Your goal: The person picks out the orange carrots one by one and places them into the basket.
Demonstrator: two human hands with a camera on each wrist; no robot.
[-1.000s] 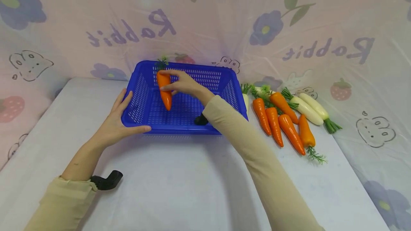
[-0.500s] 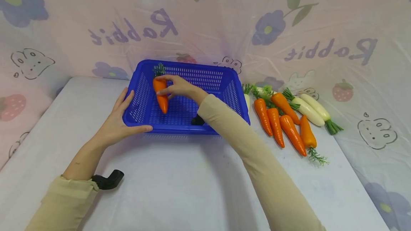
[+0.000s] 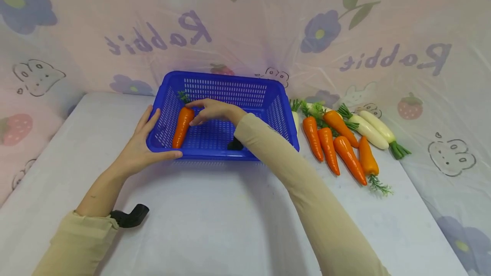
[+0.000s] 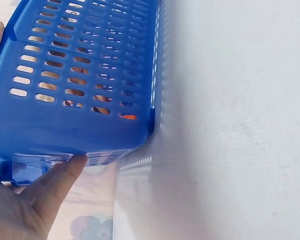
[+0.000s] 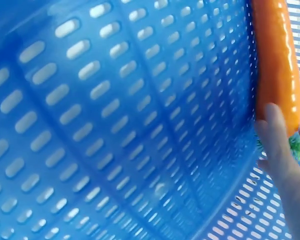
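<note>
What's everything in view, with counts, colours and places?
Basket: one, blue, on the table.
Carrot: one, orange, in the basket.
Loose carrots: five, orange, right of the basket.
Radishes: four visible, white, beside those carrots.
Table: one, white, beneath the basket.
Printed backdrop: one, pinkish, behind the table.
Devices: two, black, at the wrists.
Sleeves: two, beige, on the arms.
Left hand: one, at the basket's left end.
Right hand: one, at the carrot's leafy end.

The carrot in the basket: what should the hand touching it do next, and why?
Perhaps lift the right hand out: the carrot seems to rest inside the blue basket, fingers only at its leafy end, and other carrots lie outside.
</note>
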